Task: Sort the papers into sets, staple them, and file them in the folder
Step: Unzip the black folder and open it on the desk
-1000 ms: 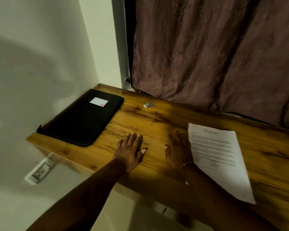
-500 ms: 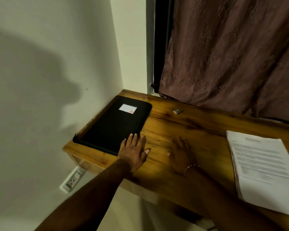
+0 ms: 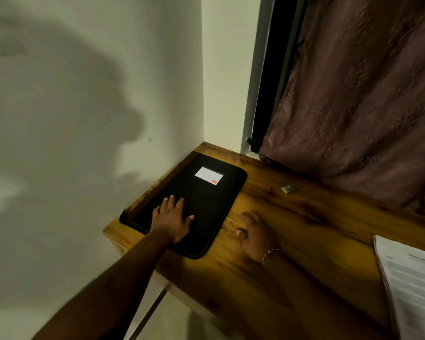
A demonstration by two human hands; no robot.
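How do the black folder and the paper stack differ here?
The folder is black with a white label; the papers are white printed sheets. The folder sits by the wall, the papers at the frame's right edge, cut off. The left hand rests flat on the folder; no hand touches the papers. Both lie flat on the wooden desk.

Folder [image 3: 214, 200] left on table [image 3: 304, 229], small box [image 3: 288, 189] right of it, papers [image 3: 412, 285] far right.

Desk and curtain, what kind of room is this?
Probably a home study corner: a wooden desk against the wall, a curtain behind it, a folder and papers on it.
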